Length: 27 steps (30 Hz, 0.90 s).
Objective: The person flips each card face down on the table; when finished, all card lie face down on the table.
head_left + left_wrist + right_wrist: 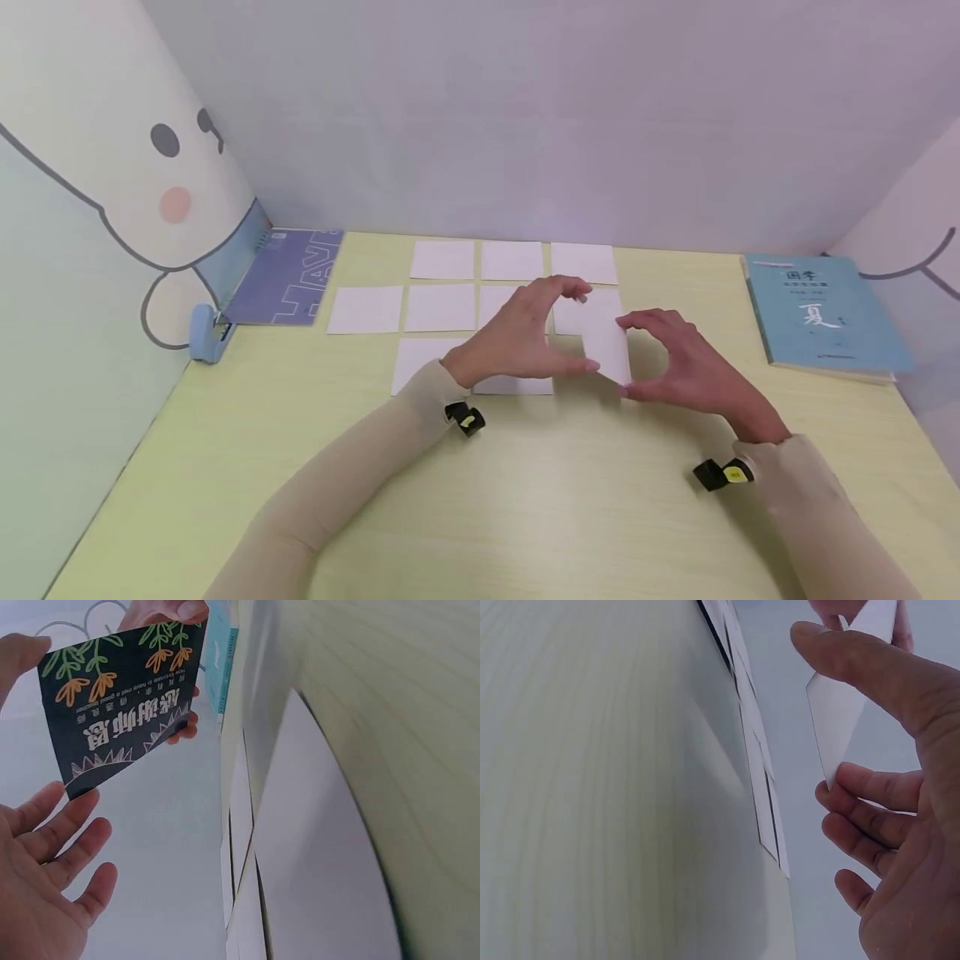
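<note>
A greeting card is held up, tilted, above the table between both hands. Its white back shows in the head view. Facing the left wrist view, the card's black front bears orange flowers, green leaves and white Chinese characters. My left hand holds one side by its corners, thumb at one and fingertips at the other. On the opposite side, my right hand grips the edges between thumb and fingers. Several white cards lie in rows beneath and behind the hands; the left hand partly covers some.
A purple spiral notebook lies at the back left, with a blue stapler beside it. At the right lies a blue book. Pale panels stand behind and at both sides of the light wooden table.
</note>
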Each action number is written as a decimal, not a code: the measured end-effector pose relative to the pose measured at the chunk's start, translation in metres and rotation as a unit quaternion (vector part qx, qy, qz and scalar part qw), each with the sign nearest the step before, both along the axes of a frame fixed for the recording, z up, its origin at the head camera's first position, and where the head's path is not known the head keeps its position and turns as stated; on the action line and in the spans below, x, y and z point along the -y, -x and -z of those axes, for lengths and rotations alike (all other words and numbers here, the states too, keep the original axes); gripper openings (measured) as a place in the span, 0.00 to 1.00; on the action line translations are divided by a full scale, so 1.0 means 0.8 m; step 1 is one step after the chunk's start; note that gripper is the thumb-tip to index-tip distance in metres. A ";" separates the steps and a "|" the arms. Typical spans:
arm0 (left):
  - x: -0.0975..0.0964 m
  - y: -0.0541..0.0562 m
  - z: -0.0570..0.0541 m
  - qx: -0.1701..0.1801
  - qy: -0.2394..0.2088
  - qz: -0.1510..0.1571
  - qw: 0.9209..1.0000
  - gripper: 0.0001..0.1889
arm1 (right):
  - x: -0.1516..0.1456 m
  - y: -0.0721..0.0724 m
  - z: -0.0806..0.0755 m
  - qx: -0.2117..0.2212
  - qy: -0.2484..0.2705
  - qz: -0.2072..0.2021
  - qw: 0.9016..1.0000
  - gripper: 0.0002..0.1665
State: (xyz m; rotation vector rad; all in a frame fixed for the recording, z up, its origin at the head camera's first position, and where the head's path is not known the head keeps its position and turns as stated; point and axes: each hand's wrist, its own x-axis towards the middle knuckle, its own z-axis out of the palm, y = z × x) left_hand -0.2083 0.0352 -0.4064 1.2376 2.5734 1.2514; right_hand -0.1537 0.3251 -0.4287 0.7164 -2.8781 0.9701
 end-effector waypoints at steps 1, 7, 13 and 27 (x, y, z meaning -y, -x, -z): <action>0.004 0.000 0.001 -0.006 0.025 0.002 1.000 0.48 | -0.001 0.001 0.001 0.000 -0.009 -0.001 1.000 0.52; 0.011 -0.001 0.018 -0.035 0.163 0.017 0.986 0.51 | -0.006 0.001 0.000 0.032 -0.065 -0.005 0.997 0.53; -0.002 -0.007 0.029 -0.080 0.239 0.006 0.968 0.50 | -0.008 0.004 0.003 0.063 -0.104 0.004 0.993 0.56; -0.010 -0.007 0.030 -0.109 0.295 -0.005 0.949 0.52 | -0.006 0.006 0.003 0.066 -0.127 0.008 0.990 0.56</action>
